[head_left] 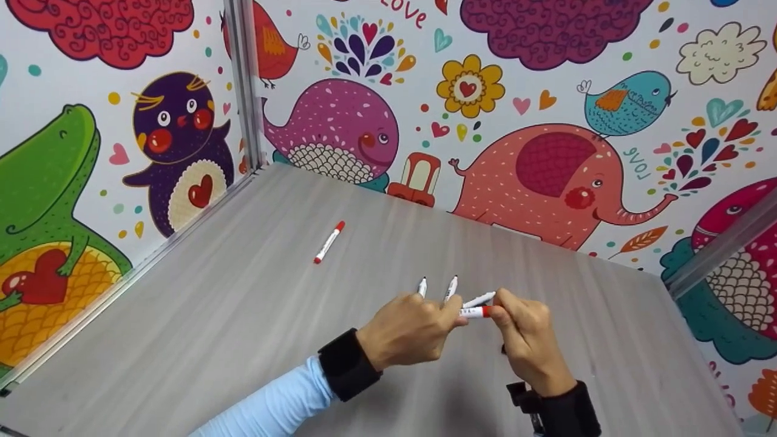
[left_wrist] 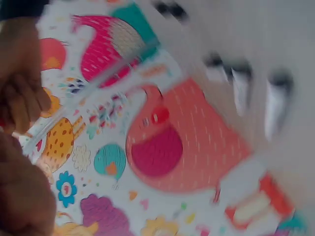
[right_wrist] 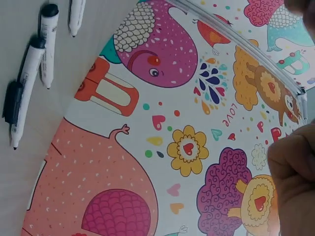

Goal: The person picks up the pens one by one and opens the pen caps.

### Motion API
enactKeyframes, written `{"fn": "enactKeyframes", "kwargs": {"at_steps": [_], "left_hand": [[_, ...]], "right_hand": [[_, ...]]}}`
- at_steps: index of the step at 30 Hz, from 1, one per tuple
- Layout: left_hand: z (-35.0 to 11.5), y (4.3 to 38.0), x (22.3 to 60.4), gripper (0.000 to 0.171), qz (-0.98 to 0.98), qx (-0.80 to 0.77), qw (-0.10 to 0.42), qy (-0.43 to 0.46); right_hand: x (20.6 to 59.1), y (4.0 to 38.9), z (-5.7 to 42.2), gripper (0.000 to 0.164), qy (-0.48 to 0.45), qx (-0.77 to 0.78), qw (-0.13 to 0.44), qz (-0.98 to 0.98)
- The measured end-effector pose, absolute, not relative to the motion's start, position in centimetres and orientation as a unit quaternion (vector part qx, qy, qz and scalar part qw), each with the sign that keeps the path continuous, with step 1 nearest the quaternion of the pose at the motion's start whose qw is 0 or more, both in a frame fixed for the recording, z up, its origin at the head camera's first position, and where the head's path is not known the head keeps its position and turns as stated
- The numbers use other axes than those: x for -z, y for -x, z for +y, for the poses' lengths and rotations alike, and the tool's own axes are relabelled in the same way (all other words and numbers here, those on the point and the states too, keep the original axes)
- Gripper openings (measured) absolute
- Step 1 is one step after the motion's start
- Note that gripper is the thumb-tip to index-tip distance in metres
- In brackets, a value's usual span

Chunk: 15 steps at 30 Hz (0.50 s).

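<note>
Both hands meet over a whiteboard marker with a red end (head_left: 475,312), held just above the grey table. My left hand (head_left: 410,331) grips its white barrel. At the red end, my right hand (head_left: 528,334) pinches with thumb and fingers. Behind the hands lie white markers with bare black tips, one of them the left marker (head_left: 422,286), another the middle marker (head_left: 451,287) and a third the right marker (head_left: 481,299). A loose black cap (right_wrist: 13,102) sits alongside one of these in the right wrist view.
Another red-ended marker (head_left: 329,242) lies farther left on the grey wood-grain table (head_left: 243,291). Panels printed with cartoon animals (head_left: 534,176) stand along the back and left sides, joined by a metal corner post (head_left: 243,85).
</note>
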<state>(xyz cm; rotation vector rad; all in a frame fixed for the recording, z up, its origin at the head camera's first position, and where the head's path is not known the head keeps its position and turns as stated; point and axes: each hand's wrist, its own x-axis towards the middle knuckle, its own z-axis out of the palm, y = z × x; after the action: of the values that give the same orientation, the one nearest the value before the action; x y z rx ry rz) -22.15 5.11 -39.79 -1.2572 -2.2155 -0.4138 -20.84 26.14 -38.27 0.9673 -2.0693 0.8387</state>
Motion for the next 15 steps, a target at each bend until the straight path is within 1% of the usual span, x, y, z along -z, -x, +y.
{"fn": "enactKeyframes", "kwargs": {"at_steps": [2,3,5,9,13,15], "left_hand": [[5.2,22.3,40.0,0.031,-0.818,0.097,0.345,0.450],[5.3,22.4,40.0,0.030,-0.815,0.082,0.362,0.446],[5.4,22.6,40.1,0.030,-0.814,0.074,0.367,0.443],[5.6,22.8,39.9,0.032,-0.823,0.110,0.330,0.448],[5.6,22.8,39.8,0.031,-0.827,0.170,0.287,0.454],[5.4,23.0,39.9,0.027,-0.831,0.191,0.268,0.449]], "right_hand": [[38.2,20.6,26.0,0.025,-0.339,-0.335,0.329,-0.816],[38.1,20.5,25.9,0.026,-0.316,-0.346,0.314,-0.826],[37.9,20.2,25.8,0.031,-0.275,-0.364,0.283,-0.843],[37.2,20.0,25.9,0.034,-0.238,-0.370,0.246,-0.864],[36.4,19.9,26.1,0.024,-0.236,-0.359,0.238,-0.871],[36.0,19.8,26.4,0.017,-0.227,-0.364,0.248,-0.868]]}}
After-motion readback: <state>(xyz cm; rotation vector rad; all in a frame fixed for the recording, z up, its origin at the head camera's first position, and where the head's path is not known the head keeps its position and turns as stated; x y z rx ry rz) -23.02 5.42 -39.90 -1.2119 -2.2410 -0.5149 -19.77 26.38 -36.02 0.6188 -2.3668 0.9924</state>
